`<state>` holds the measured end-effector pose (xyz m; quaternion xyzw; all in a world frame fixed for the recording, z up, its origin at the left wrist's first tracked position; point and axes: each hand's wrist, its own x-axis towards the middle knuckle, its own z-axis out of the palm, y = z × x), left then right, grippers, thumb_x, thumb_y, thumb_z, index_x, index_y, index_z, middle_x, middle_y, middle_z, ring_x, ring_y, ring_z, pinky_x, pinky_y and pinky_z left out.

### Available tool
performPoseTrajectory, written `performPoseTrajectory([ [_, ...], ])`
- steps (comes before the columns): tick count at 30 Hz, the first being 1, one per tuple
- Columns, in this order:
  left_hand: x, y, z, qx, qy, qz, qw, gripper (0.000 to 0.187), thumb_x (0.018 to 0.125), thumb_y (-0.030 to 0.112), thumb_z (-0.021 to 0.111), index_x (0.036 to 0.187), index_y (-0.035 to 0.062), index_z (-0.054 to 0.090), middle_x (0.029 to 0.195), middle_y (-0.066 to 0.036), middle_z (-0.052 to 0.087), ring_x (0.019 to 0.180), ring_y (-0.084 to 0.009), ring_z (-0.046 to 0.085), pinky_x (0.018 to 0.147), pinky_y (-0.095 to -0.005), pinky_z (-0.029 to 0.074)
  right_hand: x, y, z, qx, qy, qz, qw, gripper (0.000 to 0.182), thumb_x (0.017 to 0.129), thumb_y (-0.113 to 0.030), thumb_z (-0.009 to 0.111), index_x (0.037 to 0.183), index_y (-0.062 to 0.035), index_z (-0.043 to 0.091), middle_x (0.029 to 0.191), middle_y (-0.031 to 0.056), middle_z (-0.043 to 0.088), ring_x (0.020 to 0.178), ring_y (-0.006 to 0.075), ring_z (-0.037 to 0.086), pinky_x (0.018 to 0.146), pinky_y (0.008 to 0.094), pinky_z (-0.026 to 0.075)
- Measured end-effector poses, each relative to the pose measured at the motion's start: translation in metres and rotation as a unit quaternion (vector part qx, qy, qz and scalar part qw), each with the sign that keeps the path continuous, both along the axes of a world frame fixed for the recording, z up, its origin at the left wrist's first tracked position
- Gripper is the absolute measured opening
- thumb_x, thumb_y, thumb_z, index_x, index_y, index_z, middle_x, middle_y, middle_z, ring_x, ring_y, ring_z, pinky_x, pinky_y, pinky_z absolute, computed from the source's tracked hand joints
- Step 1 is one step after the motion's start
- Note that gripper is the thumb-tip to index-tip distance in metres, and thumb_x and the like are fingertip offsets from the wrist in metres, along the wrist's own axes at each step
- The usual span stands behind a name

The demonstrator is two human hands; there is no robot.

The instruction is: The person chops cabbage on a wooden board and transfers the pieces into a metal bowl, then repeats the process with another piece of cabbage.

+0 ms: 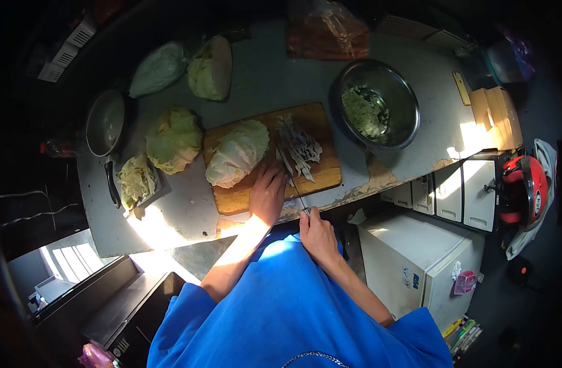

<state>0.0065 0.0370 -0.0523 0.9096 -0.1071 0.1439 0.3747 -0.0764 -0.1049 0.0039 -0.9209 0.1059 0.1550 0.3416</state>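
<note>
My right hand (319, 236) grips the handle of a kitchen knife (303, 203), whose blade points away from me over the wooden cutting board (232, 200). Just left of the blade, my left hand (270, 191) has its fingers bent and pressed down on the board, with a pale edge of a cabbage piece (279, 161) by the fingertips; most of what lies under them is hidden. Shredded cabbage (300, 147) is heaped to the right of the knife. A larger cabbage chunk (238, 153) rests on the board's left half, close to my left hand.
Right of the board stands a steel bowl (407, 101) with chopped cabbage (365, 113). Further cabbage (173, 141), a cut half (210, 67), leaf scraps (137, 181) and a frying pan (106, 122) lie leftward. A white cabinet (391, 264) stands below the worn table edge.
</note>
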Motion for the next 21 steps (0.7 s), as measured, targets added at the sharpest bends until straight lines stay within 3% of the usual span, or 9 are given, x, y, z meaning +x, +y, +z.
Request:
performPoseTrajectory([
  [7, -0.008, 0.008, 0.001, -0.011, -0.017, -0.041, 0.999, 0.019, 0.09, 0.006, 0.069, 0.107, -0.0017, 0.072, 0.114, -0.014, 0.07, 0.119, -0.0359, 0.063, 0.108, -0.0484, 0.048, 0.034, 0.008, 0.001, 0.061, -0.048, -0.026, 0.997, 0.034, 0.106, -0.031, 0.045, 0.101, 0.0012, 0.055, 0.072, 0.0314, 0.064, 0.078, 0.0555, 0.062, 0.07, 0.0633, 0.048],
  [12, -0.019, 0.008, 0.008, -0.042, -0.006, -0.053, 0.998, 0.024, 0.09, 0.003, 0.066, 0.113, -0.0018, 0.07, 0.119, -0.016, 0.068, 0.12, -0.0368, 0.062, 0.109, -0.0509, 0.047, 0.042, -0.012, 0.018, 0.084, -0.046, -0.047, 0.994, 0.035, 0.107, -0.031, 0.047, 0.097, 0.0018, 0.055, 0.071, 0.0309, 0.063, 0.077, 0.0546, 0.061, 0.065, 0.0607, 0.046],
  [16, -0.001, 0.0, 0.009, -0.047, 0.003, -0.007, 0.999, 0.026, 0.091, 0.005, 0.065, 0.116, -0.0025, 0.069, 0.12, -0.017, 0.067, 0.119, -0.038, 0.063, 0.102, -0.0463, 0.052, 0.016, -0.019, 0.03, 0.108, -0.056, -0.036, 0.992, 0.032, 0.106, -0.028, 0.049, 0.095, 0.0017, 0.054, 0.072, 0.0298, 0.062, 0.078, 0.0527, 0.062, 0.063, 0.0571, 0.046],
  [21, 0.002, 0.003, 0.011, -0.065, 0.072, 0.024, 0.995, 0.023, 0.092, 0.011, 0.069, 0.11, -0.003, 0.071, 0.118, -0.016, 0.068, 0.114, -0.0377, 0.065, 0.093, -0.0424, 0.055, -0.004, -0.014, 0.027, 0.118, -0.005, -0.031, 0.993, 0.03, 0.107, -0.028, 0.048, 0.108, 0.0007, 0.057, 0.076, 0.0301, 0.064, 0.082, 0.0524, 0.063, 0.065, 0.0576, 0.048],
])
